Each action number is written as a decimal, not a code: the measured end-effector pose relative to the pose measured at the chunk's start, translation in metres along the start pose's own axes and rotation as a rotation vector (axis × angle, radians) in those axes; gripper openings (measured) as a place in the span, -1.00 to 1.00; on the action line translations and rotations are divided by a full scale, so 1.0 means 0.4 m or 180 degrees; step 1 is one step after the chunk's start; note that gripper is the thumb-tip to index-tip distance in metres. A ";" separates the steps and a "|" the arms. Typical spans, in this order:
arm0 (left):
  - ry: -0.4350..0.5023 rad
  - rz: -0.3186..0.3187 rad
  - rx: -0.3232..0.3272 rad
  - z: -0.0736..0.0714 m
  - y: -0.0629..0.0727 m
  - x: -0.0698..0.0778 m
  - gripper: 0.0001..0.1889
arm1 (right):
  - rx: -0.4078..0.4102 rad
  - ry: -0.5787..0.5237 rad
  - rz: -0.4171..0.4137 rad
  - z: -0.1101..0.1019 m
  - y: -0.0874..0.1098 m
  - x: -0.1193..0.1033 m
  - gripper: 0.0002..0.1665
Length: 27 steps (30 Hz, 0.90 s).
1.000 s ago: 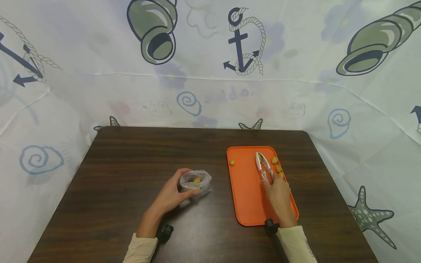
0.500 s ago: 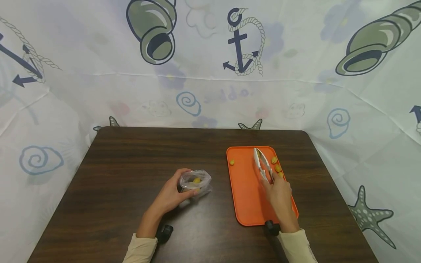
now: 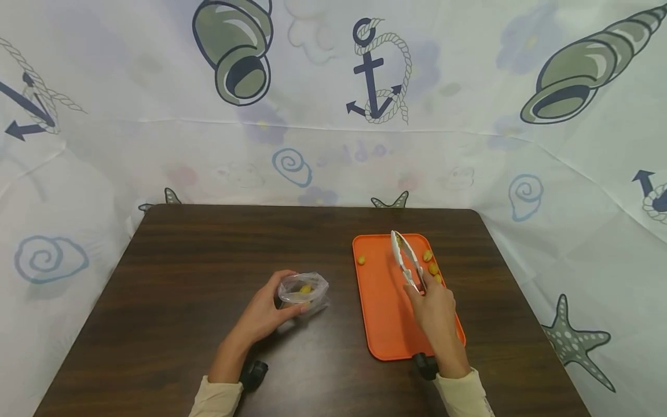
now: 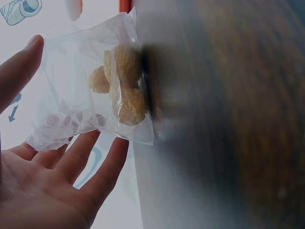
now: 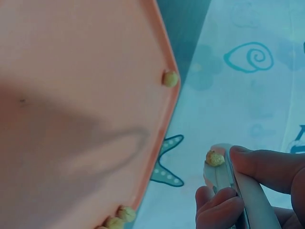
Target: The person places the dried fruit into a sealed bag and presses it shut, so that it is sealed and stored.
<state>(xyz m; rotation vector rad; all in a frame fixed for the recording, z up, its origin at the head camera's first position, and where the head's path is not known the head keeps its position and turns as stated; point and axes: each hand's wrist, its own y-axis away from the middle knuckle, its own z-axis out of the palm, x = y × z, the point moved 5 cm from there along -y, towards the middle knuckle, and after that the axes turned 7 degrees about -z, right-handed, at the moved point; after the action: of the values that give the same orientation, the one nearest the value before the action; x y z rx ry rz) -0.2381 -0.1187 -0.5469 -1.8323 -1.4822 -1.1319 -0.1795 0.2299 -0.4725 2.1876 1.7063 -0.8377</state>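
Note:
My left hand [image 3: 260, 315] holds a small clear plastic bag [image 3: 319, 294] at the table, its mouth facing up. Thumb and fingers lie on opposite sides of the bag. Several round, golden-brown balls [image 4: 131, 106] sit at the bottom of it, seen through the plastic in the left wrist view. Over the orange tray [image 3: 388, 330], my right hand [image 3: 438, 310] grips a pair of metal tongs [image 3: 399, 258]. Between the tong tips is one ball [image 5: 215, 158], raised above the tray. The thumb presses one arm of the tongs, fingers curled on the other.
One loose ball [image 3: 361, 260] lies by the tray's left edge. Several more balls [image 3: 433, 268] line its right edge near the far corner. Under everything is a dark wooden table [image 3: 219, 243], and a printed white cloth [image 3: 208, 145] hangs behind.
The tongs have risen and shifted a little left with the ball in their tips. The left hand and bag hold still; the head view has turned slightly.

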 end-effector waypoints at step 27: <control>-0.0015 0.0147 0.0038 -0.004 0.001 0.009 -0.17 | 0.0127 -0.0092 -0.0341 -0.056 0.043 -0.090 -0.49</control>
<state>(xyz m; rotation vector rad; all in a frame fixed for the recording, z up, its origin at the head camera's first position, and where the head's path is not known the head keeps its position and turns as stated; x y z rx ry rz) -0.2379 -0.1183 -0.5431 -1.8529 -1.4387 -1.0951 -0.1624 0.2076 -0.4364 2.1142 1.8217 -0.9325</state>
